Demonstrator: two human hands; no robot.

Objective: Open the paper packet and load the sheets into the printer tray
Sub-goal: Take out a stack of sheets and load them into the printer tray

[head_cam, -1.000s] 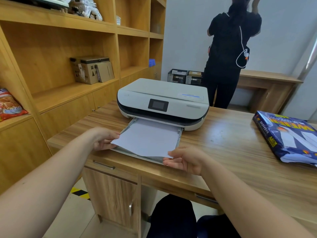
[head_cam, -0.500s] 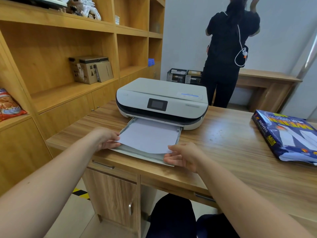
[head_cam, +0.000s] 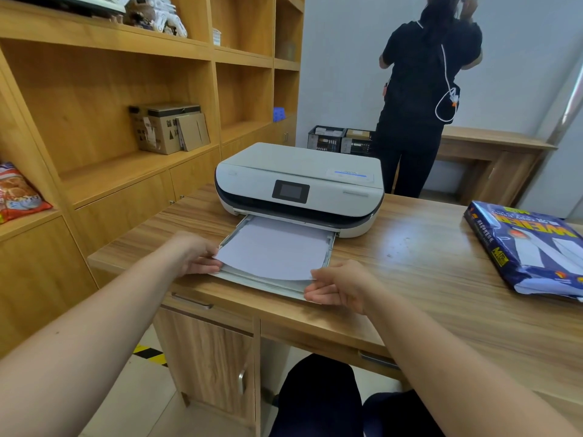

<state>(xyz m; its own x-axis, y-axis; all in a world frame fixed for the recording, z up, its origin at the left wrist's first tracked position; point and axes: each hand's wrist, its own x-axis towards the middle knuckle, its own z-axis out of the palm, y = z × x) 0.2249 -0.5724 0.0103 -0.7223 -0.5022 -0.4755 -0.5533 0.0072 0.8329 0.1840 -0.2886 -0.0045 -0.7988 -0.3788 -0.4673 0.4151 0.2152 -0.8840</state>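
Note:
A white printer [head_cam: 299,181] sits on the wooden desk [head_cam: 410,279] with its grey paper tray [head_cam: 268,285] pulled out toward me. A stack of white sheets [head_cam: 274,250] lies in the tray, its far end under the printer. My left hand [head_cam: 195,253] grips the stack's near left corner. My right hand [head_cam: 340,285] holds the near right corner at the tray's front edge. The blue paper packet [head_cam: 530,247] lies opened at the desk's right side, white sheets showing at its near end.
Wooden shelves on the left hold cardboard boxes [head_cam: 167,127] and a snack bag [head_cam: 19,193]. A person in black [head_cam: 422,96] stands behind the desk facing the wall, beside black crates [head_cam: 340,140] and a low wooden table [head_cam: 492,159].
The sheets have slid deeper into the tray toward the printer, and both hands have moved forward with them. The near edge now lies within the tray.

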